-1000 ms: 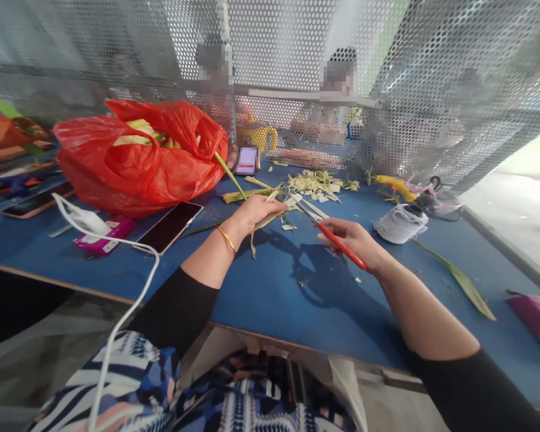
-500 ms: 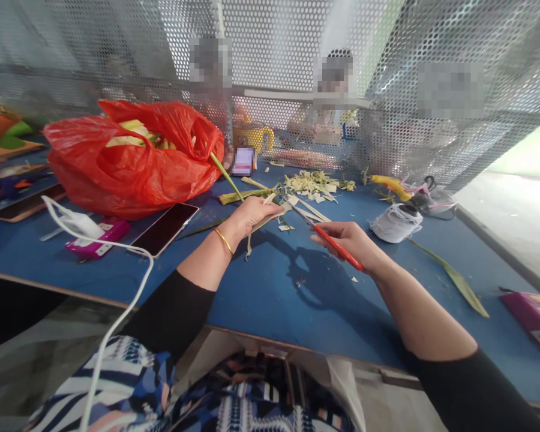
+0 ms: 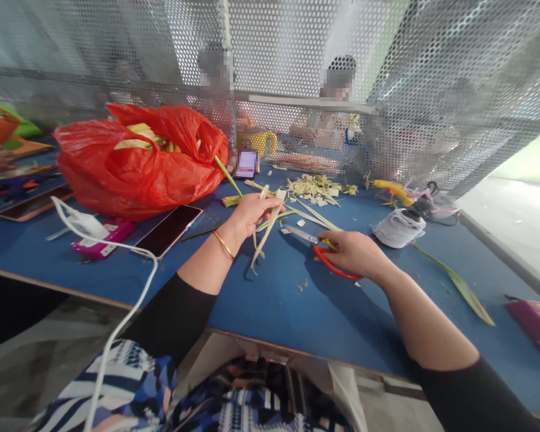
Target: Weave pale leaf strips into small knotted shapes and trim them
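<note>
Pinched in my left hand [image 3: 251,213] are pale dried leaf strips [image 3: 266,237], their ends hanging down toward the table. My right hand [image 3: 357,253] grips red-handled scissors [image 3: 335,268] low over the table, the blades pointing left toward the strips but apart from them. Past both hands lies a heap of small cut leaf pieces [image 3: 315,187]. More long pale strips [image 3: 312,215] lie on the table between my hands and the heap. A green stalk [image 3: 227,175] leans from the red bag down to the strips behind my left hand.
At the left stands a red plastic bag [image 3: 139,174] of leaf material, with a phone [image 3: 168,231] and a purple power strip [image 3: 103,237] before it. White string [image 3: 398,228] and a long leaf [image 3: 463,288] lie right. A perforated metal screen [image 3: 292,54] closes the back; people sit beyond.
The scissors have swung down and away from the strips in my left hand. My left hand has turned, so the strips now hang downward. The view has shifted slightly.
</note>
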The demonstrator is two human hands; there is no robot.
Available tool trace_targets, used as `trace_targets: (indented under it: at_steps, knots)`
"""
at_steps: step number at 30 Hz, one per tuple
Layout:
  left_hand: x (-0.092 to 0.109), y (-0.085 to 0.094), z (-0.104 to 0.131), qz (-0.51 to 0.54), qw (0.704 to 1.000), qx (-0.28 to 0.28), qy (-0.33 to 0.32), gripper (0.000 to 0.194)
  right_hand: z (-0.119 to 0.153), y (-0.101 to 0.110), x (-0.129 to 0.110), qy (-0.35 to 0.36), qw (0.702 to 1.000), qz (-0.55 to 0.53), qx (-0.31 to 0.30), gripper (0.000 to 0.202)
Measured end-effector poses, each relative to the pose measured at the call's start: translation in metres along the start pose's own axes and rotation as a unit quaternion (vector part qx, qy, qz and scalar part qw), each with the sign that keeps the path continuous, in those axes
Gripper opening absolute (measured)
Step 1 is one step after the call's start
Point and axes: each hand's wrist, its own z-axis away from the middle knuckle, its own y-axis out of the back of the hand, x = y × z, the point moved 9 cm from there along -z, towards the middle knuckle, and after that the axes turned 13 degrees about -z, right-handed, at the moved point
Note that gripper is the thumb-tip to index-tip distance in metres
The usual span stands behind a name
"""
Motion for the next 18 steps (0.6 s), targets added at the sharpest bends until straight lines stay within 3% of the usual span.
trace_targets:
  at_steps: [3,7,9,11,13,14,18]
  knots:
    - [0.001,-0.008,0.007,0.029,1.000,-0.008,0.006,0.010,0.005,-0.009,-0.008,0.012,0.995,0.085,-0.046,0.043]
    - [0.000,-0.017,0.015,0.036,0.999,0.000,0.009,0.009,0.010,-0.009,-0.017,0.055,0.993,0.088,-0.054,0.032]
    - [0.000,-0.020,0.019,0.043,0.999,0.006,0.011,0.010,0.008,-0.002,-0.018,0.053,0.998,0.030,-0.020,0.029]
    - [0.001,-0.021,0.022,0.052,0.998,0.020,0.002,0.011,0.003,0.008,-0.019,0.021,0.992,-0.115,0.042,0.029]
    - [0.003,-0.022,0.024,0.063,0.997,0.038,-0.020,0.011,-0.006,0.008,-0.023,-0.018,0.946,-0.315,0.077,0.031]
    - [0.003,-0.023,0.025,0.071,0.996,0.043,-0.032,0.011,-0.012,0.001,-0.030,-0.029,0.912,-0.404,0.065,0.032]
    - [0.000,-0.025,0.017,0.087,0.995,0.023,-0.039,0.014,-0.035,-0.016,-0.058,-0.053,0.814,-0.577,0.052,0.034]
